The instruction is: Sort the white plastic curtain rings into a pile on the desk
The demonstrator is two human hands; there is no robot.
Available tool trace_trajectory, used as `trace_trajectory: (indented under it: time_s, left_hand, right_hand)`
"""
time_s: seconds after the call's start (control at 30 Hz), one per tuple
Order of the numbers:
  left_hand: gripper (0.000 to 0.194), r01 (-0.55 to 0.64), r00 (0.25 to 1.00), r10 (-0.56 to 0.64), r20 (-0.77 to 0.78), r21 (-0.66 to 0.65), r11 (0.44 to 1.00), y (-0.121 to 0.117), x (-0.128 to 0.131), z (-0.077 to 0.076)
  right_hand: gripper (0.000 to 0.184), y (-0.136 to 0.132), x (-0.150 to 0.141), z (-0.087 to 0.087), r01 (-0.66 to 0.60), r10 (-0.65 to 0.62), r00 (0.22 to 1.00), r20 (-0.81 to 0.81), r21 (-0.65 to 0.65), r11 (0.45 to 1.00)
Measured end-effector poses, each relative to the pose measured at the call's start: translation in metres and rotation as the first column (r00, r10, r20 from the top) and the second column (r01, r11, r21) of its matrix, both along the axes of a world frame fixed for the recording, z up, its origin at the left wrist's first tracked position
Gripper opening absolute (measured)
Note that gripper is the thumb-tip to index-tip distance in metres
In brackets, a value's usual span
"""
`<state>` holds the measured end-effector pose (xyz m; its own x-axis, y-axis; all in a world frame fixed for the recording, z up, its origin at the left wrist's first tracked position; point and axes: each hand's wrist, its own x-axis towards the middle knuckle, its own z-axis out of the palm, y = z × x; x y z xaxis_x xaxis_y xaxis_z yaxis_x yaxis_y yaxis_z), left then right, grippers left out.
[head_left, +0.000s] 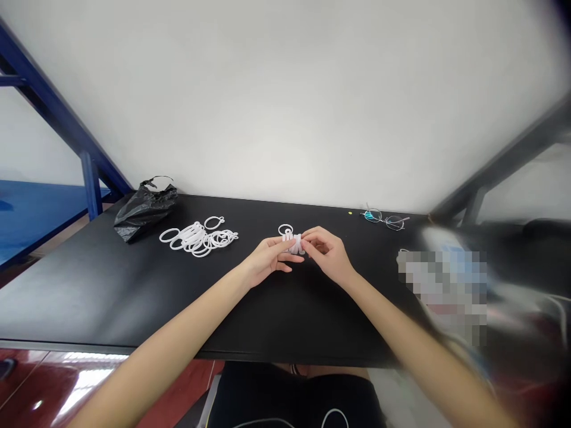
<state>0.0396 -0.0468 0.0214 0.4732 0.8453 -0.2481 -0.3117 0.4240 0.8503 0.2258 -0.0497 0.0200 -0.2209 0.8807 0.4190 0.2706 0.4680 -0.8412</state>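
Note:
A bundle of white pieces [294, 244], like looped cord or the small parts of rings, sits between my hands above the black table. My left hand [270, 257] grips it between thumb and fingers, with the lower fingers stretched out beneath. At the bundle's right end, my right hand [329, 252] pinches with thumb and forefinger; the fingertips partly hide what they hold. Just beyond the bundle shows a thin white ring [285, 229]. To the left lies a loose pile of white curtain rings [196, 239] with small eyelets, and one more ring [214, 223] behind it.
A crumpled black plastic bag [147, 208] stands at the table's back left. Eyeglasses [384, 219] rest near the wall at the right. Blurred, pixelated items with pale cables [446, 285] occupy the right side. Blue metal frame bars [91, 184] rise at the left.

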Motion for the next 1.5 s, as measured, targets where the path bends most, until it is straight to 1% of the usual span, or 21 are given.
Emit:
trace_trajectory:
  time_s: [0.1,0.17,0.23,0.3,0.37,0.4,0.43,0.5,0.57,0.6,0.73,0.83,1.0,1.1,1.13,1.2,1.3,1.37,1.4,1.43,1.5]
  left_hand:
    - [0.03,0.057,0.998,-0.057,0.004,0.016,0.998,0.0,-0.001,-0.003]
    - [0.032,0.064,0.998,-0.063,-0.009,0.055,0.996,-0.001,0.0,-0.003]
    - [0.033,0.053,0.998,-0.047,-0.044,0.144,0.988,-0.004,0.001,-0.001]
    - [0.034,0.048,0.996,-0.025,-0.089,0.264,0.963,-0.009,0.003,0.0]
    - [0.033,0.071,0.991,-0.022,-0.136,0.371,0.926,-0.013,0.006,0.001]
    - [0.032,0.092,0.987,-0.028,-0.159,0.41,0.908,-0.015,0.007,0.0]
    - [0.031,0.117,0.982,-0.039,-0.183,0.438,0.891,-0.016,0.008,-0.001]
    - [0.03,0.175,0.97,-0.069,-0.233,0.473,0.864,-0.017,0.009,-0.003]
    - [0.028,0.225,0.956,-0.09,-0.279,0.498,0.837,-0.018,0.009,-0.005]
    - [0.027,0.241,0.95,-0.093,-0.297,0.511,0.825,-0.017,0.009,-0.006]
    - [0.025,0.289,0.925,-0.07,-0.374,0.57,0.769,-0.017,0.008,-0.01]
    - [0.025,0.331,0.905,-0.068,-0.42,0.593,0.734,-0.018,0.009,-0.016]
    - [0.03,0.342,0.907,-0.111,-0.406,0.557,0.757,-0.019,0.013,-0.022]
    - [0.037,0.391,0.901,-0.23,-0.367,0.462,0.796,-0.02,0.015,-0.017]
    - [0.039,0.405,0.9,-0.275,-0.338,0.416,0.814,-0.02,0.014,-0.014]
    - [0.041,0.403,0.907,-0.326,-0.265,0.327,0.855,-0.019,0.012,-0.006]
    - [0.039,0.326,0.943,-0.296,-0.153,0.24,0.914,-0.015,0.004,0.003]
    - [0.04,0.266,0.963,-0.252,-0.092,0.203,0.942,-0.012,-0.002,0.005]
    - [0.041,0.246,0.969,-0.237,-0.069,0.191,0.95,-0.011,-0.003,0.005]
    - [0.041,0.239,0.971,-0.233,-0.053,0.186,0.953,-0.011,-0.005,0.005]
    - [0.04,0.297,0.955,-0.294,-0.045,0.198,0.934,-0.013,-0.006,0.007]
  right_hand:
    - [0.024,-0.001,0.001,0.003,-0.009,0.007,0.999,-0.042,-0.057,0.998]
    - [0.031,0.0,0.003,0.007,0.007,-0.023,0.995,-0.096,-0.168,0.986]
    - [0.042,0.001,0.006,0.013,0.054,-0.101,0.986,-0.132,-0.322,0.945]
    - [0.051,0.003,0.008,0.019,0.017,-0.111,0.981,-0.157,-0.501,0.865]
    - [0.053,0.002,0.009,0.022,-0.154,-0.001,0.972,-0.237,-0.637,0.756]
    - [0.05,0.001,0.008,0.022,-0.253,0.058,0.951,-0.302,-0.661,0.706]
    - [0.046,-0.001,0.006,0.021,-0.321,0.09,0.929,-0.358,-0.661,0.678]
    - [0.058,-0.007,0.001,0.018,-0.352,0.061,0.9,-0.432,-0.635,0.688]
    - [0.071,-0.013,-0.006,0.014,-0.311,0.024,0.904,-0.427,-0.619,0.721]
    - [0.069,-0.015,-0.009,0.012,-0.292,0.007,0.905,-0.424,-0.611,0.736]
    - [0.039,-0.021,-0.018,0.01,-0.224,-0.12,0.867,-0.483,-0.594,0.773]
    - [0.033,-0.021,-0.021,0.009,-0.172,-0.174,0.846,-0.503,-0.568,0.805]
    - [0.03,-0.026,-0.027,0.002,-0.077,-0.182,0.856,-0.484,-0.467,0.881]
    - [0.03,-0.027,-0.027,0.001,-0.078,-0.16,0.878,-0.45,-0.465,0.882]
    - [0.032,-0.025,-0.024,0.002,-0.112,-0.135,0.889,-0.437,-0.495,0.862]
    - [0.042,-0.02,-0.017,0.006,-0.238,-0.038,0.903,-0.428,-0.571,0.786]
    - [0.058,-0.008,-0.003,0.01,-0.507,0.188,0.828,-0.528,-0.563,0.653]
    - [0.051,-0.003,0.003,0.01,-0.655,0.337,0.742,-0.579,-0.522,0.546]
    - [0.042,-0.002,0.004,0.009,-0.685,0.367,0.72,-0.589,-0.515,0.515]
    - [0.035,-0.003,0.004,0.008,-0.698,0.375,0.709,-0.597,-0.518,0.495]
    - [0.027,-0.005,0.001,0.006,-0.675,0.317,0.727,-0.609,-0.548,0.495]
